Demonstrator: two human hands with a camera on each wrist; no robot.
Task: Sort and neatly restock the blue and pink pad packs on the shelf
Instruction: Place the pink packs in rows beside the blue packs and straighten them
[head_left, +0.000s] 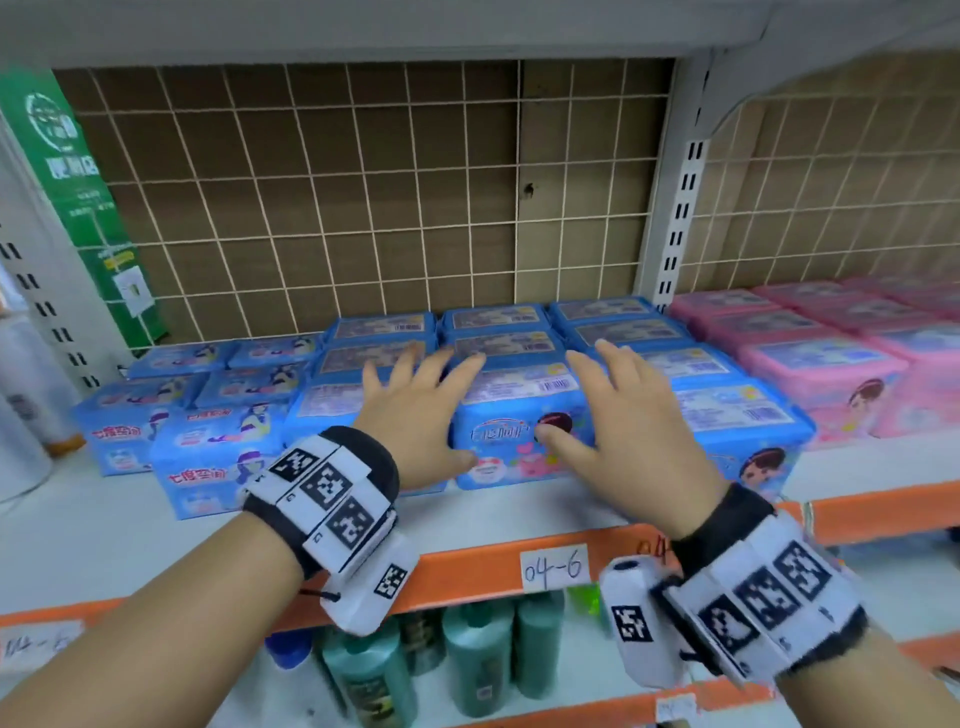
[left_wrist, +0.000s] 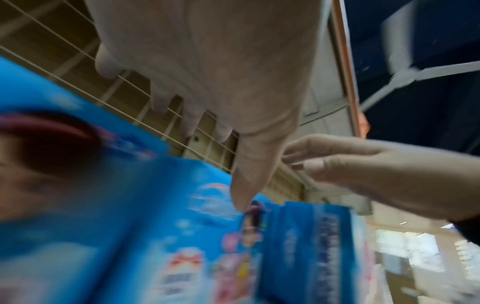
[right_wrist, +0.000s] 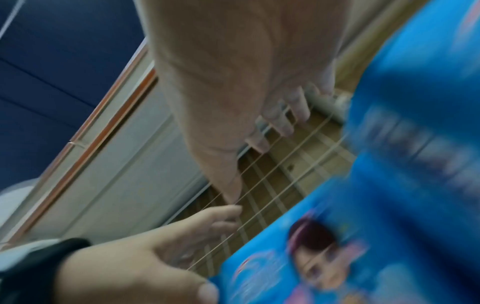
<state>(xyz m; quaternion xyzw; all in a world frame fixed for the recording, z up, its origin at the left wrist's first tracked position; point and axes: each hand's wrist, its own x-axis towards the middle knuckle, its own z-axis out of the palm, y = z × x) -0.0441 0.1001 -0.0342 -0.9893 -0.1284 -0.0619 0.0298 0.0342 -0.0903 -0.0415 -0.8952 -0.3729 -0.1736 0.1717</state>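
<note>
Behind the shelf (head_left: 519, 512) ran wire mesh. Both hands, left hand (head_left: 415, 410) and right hand (head_left: 618, 410), fingers spread, flanked the front blue pack (head_left: 514, 441), holding nothing. I judged the next move was squaring it into its row.

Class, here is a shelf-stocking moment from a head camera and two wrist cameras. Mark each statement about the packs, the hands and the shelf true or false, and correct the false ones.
1. The pink pad packs sit to the right of the blue pad packs. True.
2. Both hands are spread open at the front blue pack. True: left hand, right hand.
3. The right hand holds a pink pack. False: it holds nothing; its fingers are straight.
4. The shelf label reads 04-6. True.
5. The shelf below holds pad packs. False: green bottles stand there.
</note>
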